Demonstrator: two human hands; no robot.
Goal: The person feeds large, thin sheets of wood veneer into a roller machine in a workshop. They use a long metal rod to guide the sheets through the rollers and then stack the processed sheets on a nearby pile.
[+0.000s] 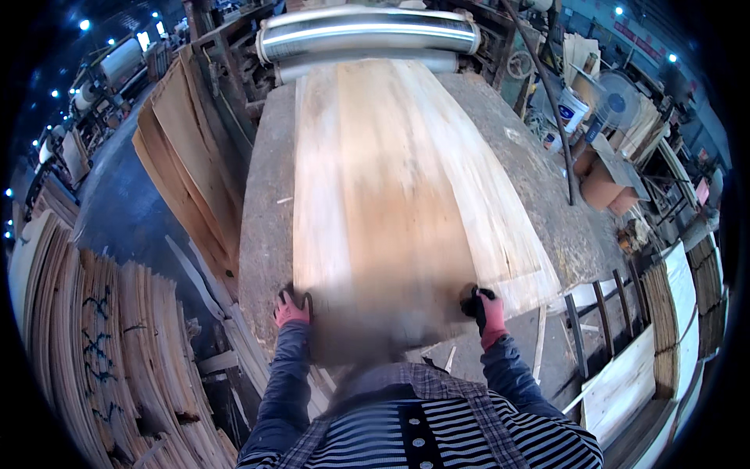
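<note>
A long pale wood veneer sheet (391,195) lies lengthwise on a grey worn table (262,203), its far end at the steel rollers (367,35) of a machine. My left hand (291,309), in a red and black glove, grips the sheet's near left corner. On the near right corner, my right hand (486,309) in the same kind of glove holds the edge. The sheet's near end is blurred. A second sheet edge shows beneath it on the right.
Stacks of veneer sheets (117,352) stand at the lower left, and more lean beside the table (187,156). To the right are a white bucket (572,105), a fan (617,98), boxes and wooden racks (625,375). Dark floor lies on the left.
</note>
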